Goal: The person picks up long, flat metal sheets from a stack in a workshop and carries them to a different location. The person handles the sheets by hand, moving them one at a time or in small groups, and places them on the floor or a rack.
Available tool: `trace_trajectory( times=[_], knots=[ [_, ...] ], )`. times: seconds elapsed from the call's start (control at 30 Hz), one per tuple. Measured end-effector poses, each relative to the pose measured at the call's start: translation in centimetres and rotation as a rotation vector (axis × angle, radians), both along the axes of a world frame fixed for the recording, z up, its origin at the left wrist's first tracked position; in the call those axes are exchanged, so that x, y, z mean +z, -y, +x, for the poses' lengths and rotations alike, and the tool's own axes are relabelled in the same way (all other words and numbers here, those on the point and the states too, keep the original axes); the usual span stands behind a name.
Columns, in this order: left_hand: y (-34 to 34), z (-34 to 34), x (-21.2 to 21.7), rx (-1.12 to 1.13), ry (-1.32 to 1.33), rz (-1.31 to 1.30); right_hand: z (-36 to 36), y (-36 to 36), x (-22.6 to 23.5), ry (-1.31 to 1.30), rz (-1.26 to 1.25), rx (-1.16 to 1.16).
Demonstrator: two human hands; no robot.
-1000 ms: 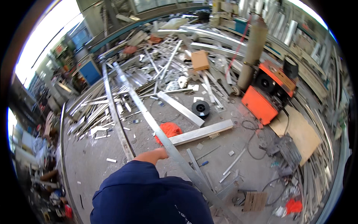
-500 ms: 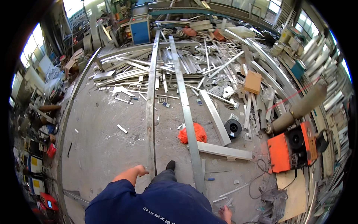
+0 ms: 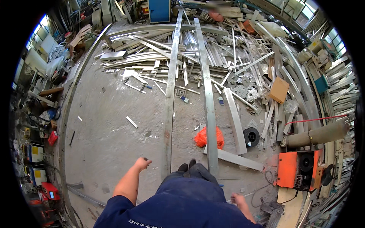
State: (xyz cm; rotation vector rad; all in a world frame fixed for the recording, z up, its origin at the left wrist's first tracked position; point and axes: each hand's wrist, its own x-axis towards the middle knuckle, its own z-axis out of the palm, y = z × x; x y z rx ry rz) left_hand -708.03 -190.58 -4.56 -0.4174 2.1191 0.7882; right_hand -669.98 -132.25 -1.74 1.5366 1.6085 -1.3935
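Observation:
My left hand [image 3: 143, 163] hangs over the bare floor, left of a long metal beam [image 3: 170, 110], and does not touch it. Its fingers are loosely bent, and I see nothing held in them. Low on the right is my right hand [image 3: 238, 200], slightly blurred, fingers a little apart, with nothing visible in it. A second long metal beam [image 3: 209, 102] runs away from me beside the first. My feet [image 3: 188, 166] stand between the two beams. Close to the second beam are an orange plastic bag [image 3: 203, 137] and a short, thick metal bar [image 3: 237, 158].
Scrap metal strips [image 3: 152, 49] lie heaped ahead. To the right are a black spool [image 3: 251, 136], an orange machine [image 3: 291, 171] with cables, a gas cylinder [image 3: 319, 133] and a cardboard box [image 3: 279, 90]. Another long bar [image 3: 72, 98] edges the floor on the left.
I have moved, and both feet now show between the beams. The view has shifted, so the beams appear farther right. Both my hands remain away from the beams.

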Motion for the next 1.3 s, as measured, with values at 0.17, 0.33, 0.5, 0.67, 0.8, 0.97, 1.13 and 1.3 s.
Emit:
trace_trajectory(
  times=[0.17,0.33,0.5,0.67,0.8,0.97,1.13,1.3],
  knots=[
    [-4.5,-10.3,1.6,0.014,-0.001,0.114,-14.1,-3.7,0.1,-0.064,-0.057,0.06],
    [-8.3,-21.5,1.2,0.079,-0.059,0.075,-23.9,-9.4,-3.0,-0.029,-0.026,-0.003],
    [-8.1,-28.4,0.8,0.114,0.056,-0.073,-34.8,-12.7,-5.1,-0.045,0.022,-0.053],
    [-11.1,-35.7,1.5,0.14,0.118,-0.131,-46.1,-16.4,-4.9,-0.171,-0.003,-0.074],
    [-13.4,-42.2,1.3,0.074,0.223,-0.158,-57.1,-17.9,-1.6,-0.279,0.019,-0.115],
    [-18.0,-55.7,-1.7,-0.054,0.268,-0.201,-67.5,-22.2,-0.9,-0.278,0.053,-0.075],
    [-25.1,-72.9,-6.4,-0.085,0.249,-0.12,-80.2,-28.5,-1.3,-0.379,0.09,-0.184],
    [-30.2,-87.8,-8.8,0.044,0.122,-0.017,-95.9,-34.9,0.6,-0.304,0.146,-0.108]
  ],
)
